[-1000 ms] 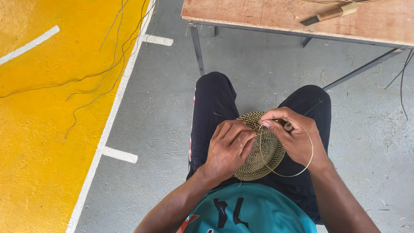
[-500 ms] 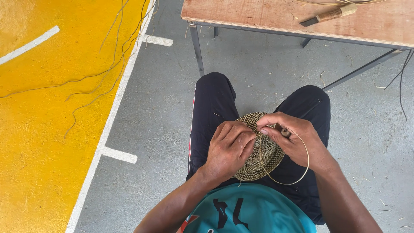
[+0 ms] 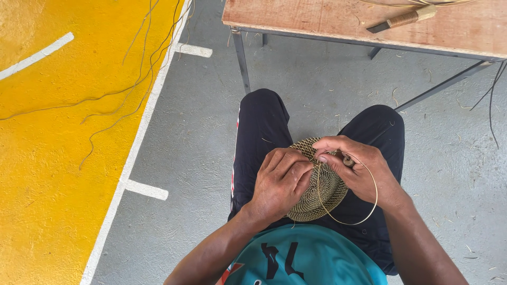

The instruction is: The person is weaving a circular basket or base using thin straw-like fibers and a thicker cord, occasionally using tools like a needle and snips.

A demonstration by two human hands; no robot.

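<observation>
Hands weaving a round coiled mat on a seated person's lap.

Left hand [image 3: 280,182] lies curled over the near-left part of the woven disc [image 3: 317,190], its grip pressed onto the coils. Right hand [image 3: 355,168] holds the disc's far edge, its grip pinching a thin fibre strand [image 3: 364,214] that loops out to the right and back under the disc. Disc rests on black trousers [image 3: 259,132]. Beyond the knees, a wooden tabletop [image 3: 327,21] carries a knife with a wrapped handle [image 3: 404,19]. Loose fibres [image 3: 121,89] trail over the yellow floor.
</observation>
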